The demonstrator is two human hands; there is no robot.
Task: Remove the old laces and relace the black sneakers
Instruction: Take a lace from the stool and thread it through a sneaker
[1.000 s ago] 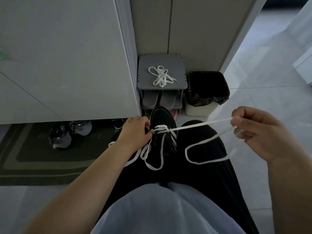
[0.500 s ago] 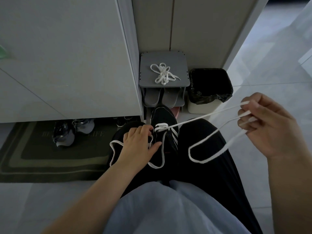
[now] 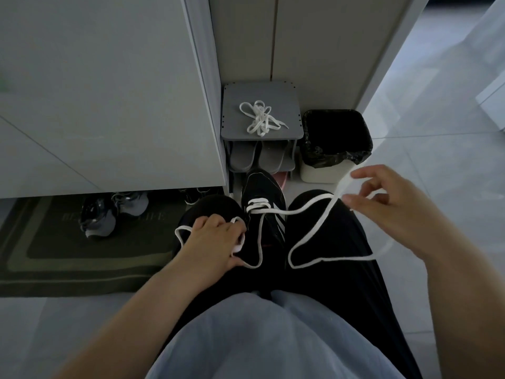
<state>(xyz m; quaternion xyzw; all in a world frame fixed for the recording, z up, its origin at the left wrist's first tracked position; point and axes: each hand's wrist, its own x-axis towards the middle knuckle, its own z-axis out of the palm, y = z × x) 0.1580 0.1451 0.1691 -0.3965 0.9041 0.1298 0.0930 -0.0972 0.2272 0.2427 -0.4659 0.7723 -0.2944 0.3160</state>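
View from a person's head, looking down at their lap as they sit on a pale tiled floor. A black sneaker (image 3: 263, 206) with white side stripes stands upright between the knees of black trousers (image 3: 328, 283), toe pointing away. A white lace (image 3: 308, 212) is threaded through the eyelets nearest the toe, and both ends trail out sideways.

The left hand (image 3: 216, 242) rests on the left knee just beside the shoe. Its grip is closed around the left end of the lace, and white loops show between and on both sides of the curled fingers.

The right hand (image 3: 390, 209) is raised over the right knee, fingers spread and loosely bent. The right end of the lace runs up to its thumb and forefinger, then hangs in a long loop over the thigh. Blur there hides whether this grip pinches the lace.

Beyond the shoe, a tangled bundle of white laces (image 3: 259, 119) lies on top of a small grey shoe rack (image 3: 235, 105). Grey slippers (image 3: 257, 157) sit on its lower shelf. A bin lined with a black bag (image 3: 336, 138) stands to its right. On the left, grey trainers (image 3: 109, 214) sit on a dark doormat (image 3: 54, 255).
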